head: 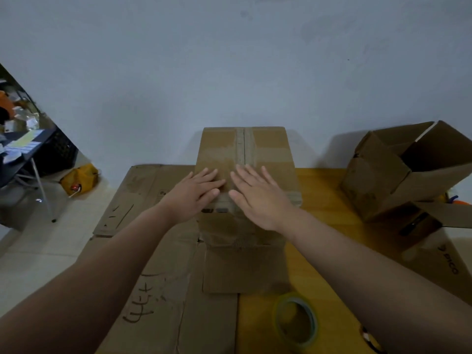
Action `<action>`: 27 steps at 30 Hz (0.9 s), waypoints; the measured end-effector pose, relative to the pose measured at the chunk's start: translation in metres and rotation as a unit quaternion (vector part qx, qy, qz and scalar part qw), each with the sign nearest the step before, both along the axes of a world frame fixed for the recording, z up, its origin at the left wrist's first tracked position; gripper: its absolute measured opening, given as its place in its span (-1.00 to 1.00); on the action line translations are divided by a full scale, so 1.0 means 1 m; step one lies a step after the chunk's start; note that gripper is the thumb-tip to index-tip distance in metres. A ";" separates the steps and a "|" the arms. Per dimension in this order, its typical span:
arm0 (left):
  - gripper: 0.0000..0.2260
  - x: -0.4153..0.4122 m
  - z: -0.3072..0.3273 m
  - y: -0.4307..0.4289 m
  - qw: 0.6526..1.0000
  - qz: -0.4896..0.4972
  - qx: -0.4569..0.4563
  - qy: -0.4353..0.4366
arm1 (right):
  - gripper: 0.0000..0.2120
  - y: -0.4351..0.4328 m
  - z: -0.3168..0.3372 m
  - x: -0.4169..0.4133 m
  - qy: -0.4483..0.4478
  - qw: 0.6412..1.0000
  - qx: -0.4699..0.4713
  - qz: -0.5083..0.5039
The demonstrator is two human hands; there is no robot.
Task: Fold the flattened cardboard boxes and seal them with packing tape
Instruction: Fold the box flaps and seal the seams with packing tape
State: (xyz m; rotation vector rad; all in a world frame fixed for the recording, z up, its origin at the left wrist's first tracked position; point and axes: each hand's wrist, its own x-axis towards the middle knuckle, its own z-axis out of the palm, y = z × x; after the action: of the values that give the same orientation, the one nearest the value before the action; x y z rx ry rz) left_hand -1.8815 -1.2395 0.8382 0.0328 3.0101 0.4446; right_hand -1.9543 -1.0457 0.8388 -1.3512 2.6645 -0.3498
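Note:
A closed brown cardboard box [268, 149] stands upright in the middle of the yellow table [321, 195], its top flaps meeting at a centre seam with tape along it. My left hand [196, 194] lies flat on the near left part of the box top, fingers straight. My right hand [258, 194] presses flat beside it, over the seam. A roll of clear packing tape [296, 320] lies on the table near me, to the right of my arms. Flattened cardboard sheets [158, 277] lie under and left of the box.
An open, folded cardboard box [398, 169] lies tilted on its side at the right, on more cardboard. A black folding table [28, 154] with papers and a yellow bag [79, 178] stand on the tiled floor at left. A grey wall is behind.

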 end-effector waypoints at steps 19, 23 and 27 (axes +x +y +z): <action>-0.17 0.005 -0.022 -0.016 0.963 -0.092 -0.249 0.033 | -0.06 -0.026 -0.030 0.010 0.159 0.979 0.125 -0.028; -0.10 0.006 -0.006 0.006 0.973 -0.058 -0.217 0.052 | -0.20 0.002 -0.019 0.003 0.140 0.987 0.053 -0.066; -0.44 -0.013 0.003 0.044 0.985 -0.073 -0.143 0.068 | -0.30 0.047 -0.016 -0.019 0.068 0.982 -0.023 -0.177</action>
State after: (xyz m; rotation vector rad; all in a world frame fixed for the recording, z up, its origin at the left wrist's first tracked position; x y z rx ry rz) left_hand -1.8944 -1.1952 0.8409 0.2696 3.1437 -0.0067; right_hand -1.9728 -0.9991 0.8227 -0.9356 3.0297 -0.3685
